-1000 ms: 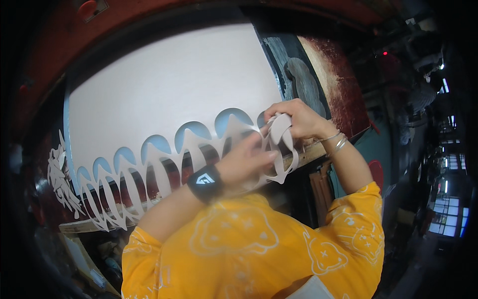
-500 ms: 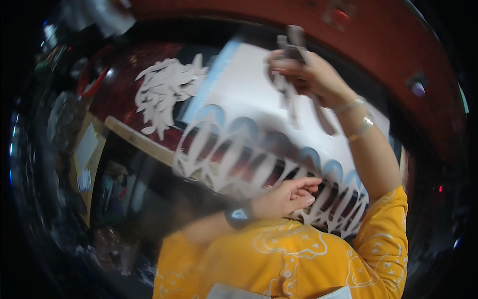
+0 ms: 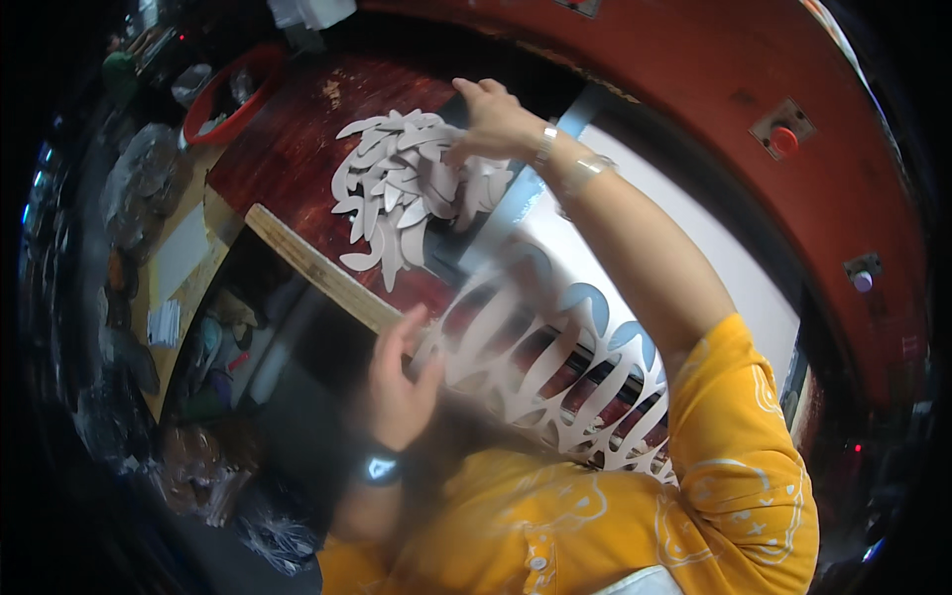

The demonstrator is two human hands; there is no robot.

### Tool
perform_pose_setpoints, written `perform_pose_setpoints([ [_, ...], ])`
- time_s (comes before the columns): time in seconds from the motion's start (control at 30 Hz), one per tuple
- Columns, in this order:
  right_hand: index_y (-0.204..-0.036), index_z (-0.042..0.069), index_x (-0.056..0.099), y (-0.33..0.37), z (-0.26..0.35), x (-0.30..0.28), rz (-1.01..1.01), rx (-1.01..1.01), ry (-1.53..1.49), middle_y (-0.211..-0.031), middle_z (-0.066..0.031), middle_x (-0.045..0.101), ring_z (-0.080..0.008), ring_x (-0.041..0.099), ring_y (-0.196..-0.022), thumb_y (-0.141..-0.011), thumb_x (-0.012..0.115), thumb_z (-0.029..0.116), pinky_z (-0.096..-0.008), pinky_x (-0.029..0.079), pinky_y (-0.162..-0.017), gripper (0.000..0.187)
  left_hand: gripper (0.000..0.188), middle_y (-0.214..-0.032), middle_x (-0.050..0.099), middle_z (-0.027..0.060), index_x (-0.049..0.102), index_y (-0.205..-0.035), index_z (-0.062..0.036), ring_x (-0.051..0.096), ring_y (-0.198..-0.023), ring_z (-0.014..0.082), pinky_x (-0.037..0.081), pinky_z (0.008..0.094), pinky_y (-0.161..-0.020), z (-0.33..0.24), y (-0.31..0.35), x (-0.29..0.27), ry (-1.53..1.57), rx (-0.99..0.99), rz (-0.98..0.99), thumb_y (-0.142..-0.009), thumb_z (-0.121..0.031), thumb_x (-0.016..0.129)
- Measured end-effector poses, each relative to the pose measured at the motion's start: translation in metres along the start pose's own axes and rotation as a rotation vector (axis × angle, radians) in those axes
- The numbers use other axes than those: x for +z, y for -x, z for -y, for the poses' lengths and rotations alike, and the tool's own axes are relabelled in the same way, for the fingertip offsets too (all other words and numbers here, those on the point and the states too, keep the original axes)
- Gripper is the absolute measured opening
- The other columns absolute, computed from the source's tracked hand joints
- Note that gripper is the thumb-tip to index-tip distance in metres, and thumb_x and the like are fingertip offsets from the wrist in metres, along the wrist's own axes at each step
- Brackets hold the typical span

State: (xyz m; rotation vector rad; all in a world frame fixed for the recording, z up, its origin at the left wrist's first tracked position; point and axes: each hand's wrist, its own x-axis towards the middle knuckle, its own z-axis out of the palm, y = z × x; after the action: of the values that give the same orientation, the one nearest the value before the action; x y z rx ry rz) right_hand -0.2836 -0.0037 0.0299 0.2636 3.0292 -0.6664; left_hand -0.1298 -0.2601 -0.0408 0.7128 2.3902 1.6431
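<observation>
A loose pile of pale grey, leaf-shaped cut pieces (image 3: 392, 188) lies on the dark red table board. Over the pile's right side my right hand (image 3: 494, 121) is stretched out, its fingers spread and gripping nothing; slightly blurred pieces lie just below it. To the right is a large white sheet (image 3: 714, 238) with a light blue edge, partly hidden by my right forearm. A cut-out offcut web (image 3: 540, 382), full of long oval holes, hangs between the sheet and my body. Beside its left end my left hand (image 3: 405, 392) is raised, fingers apart, with no piece in it.
A red machine beam (image 3: 684, 79) with a red push button (image 3: 783, 141) crosses the far side. At the left stand a red basket (image 3: 233, 94) and clear plastic bags (image 3: 139, 178). A wooden strip (image 3: 317, 268) edges the table board (image 3: 288, 149).
My right hand has moved left from over the white sheet to the pile and let go of its cut pieces. My left hand has swung left, away from the middle of the web.
</observation>
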Motion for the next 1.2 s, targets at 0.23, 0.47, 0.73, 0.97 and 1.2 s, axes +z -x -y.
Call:
perform_pose_setpoints([
  [0.23,-0.135,0.016,0.048,0.301,-0.18,-0.079,-0.311,0.219,-0.101,-0.137,-0.013,0.047,-0.0292,0.045,-0.127,-0.075,0.07,0.014,-0.0476,0.039,-0.102,0.064,0.052,-0.113,0.059,0.0181,0.044,-0.132,-0.0016,0.061,-0.092,0.0246,0.05,0.0321,-0.078,0.012,-0.045,0.023,0.109,-0.134,0.3,-0.083,-0.006,0.061],
  [0.47,-0.137,0.001,0.038,0.598,-0.206,0.003,-0.509,1.237,-0.227,-0.087,-0.0087,0.057,-0.0179,0.055,-0.071,-0.089,0.06,0.018,-0.0289,0.048,-0.067,0.055,0.04,-0.118,0.057,0.022,0.052,-0.125,-0.0003,0.055,-0.109,0.0363,0.042,0.0383,-0.096,-0.012,-0.114,0.07,-0.265,0.259,0.286,-0.086,-0.007,0.054],
  [0.73,-0.129,-0.005,0.049,0.601,-0.213,0.02,-1.061,0.934,-0.686,-0.086,0.0007,0.055,-0.0045,0.048,-0.072,-0.092,0.051,0.002,-0.0194,0.042,-0.063,0.038,0.042,-0.118,0.059,0.0175,0.058,-0.122,-0.0027,0.058,-0.107,0.0282,0.044,0.0326,-0.092,-0.018,-0.149,0.088,-0.556,0.348,0.369,-0.08,-0.008,0.062],
  [0.97,-0.132,0.005,0.046,0.625,-0.253,-0.008,-0.731,1.035,0.199,-0.124,-0.0204,0.045,-0.0362,0.044,-0.115,-0.078,0.067,0.019,-0.043,0.036,-0.099,0.059,0.045,-0.119,0.055,0.0223,0.058,-0.12,0.0,0.054,-0.11,0.0362,0.043,0.0377,-0.096,-0.012,-0.123,0.07,-0.451,0.426,0.404,-0.076,-0.008,0.066],
  [1.2,-0.136,0.008,0.042,0.637,-0.321,0.001,-0.637,0.957,0.071,-0.143,-0.0262,0.03,-0.0408,0.031,-0.132,-0.07,0.071,0.01,-0.0424,0.027,-0.11,0.073,0.044,-0.124,0.052,0.0182,0.059,-0.121,-0.004,0.053,-0.112,0.0349,0.043,0.0376,-0.095,-0.024,-0.114,0.076,-0.637,0.428,0.37,-0.078,-0.009,0.067],
])
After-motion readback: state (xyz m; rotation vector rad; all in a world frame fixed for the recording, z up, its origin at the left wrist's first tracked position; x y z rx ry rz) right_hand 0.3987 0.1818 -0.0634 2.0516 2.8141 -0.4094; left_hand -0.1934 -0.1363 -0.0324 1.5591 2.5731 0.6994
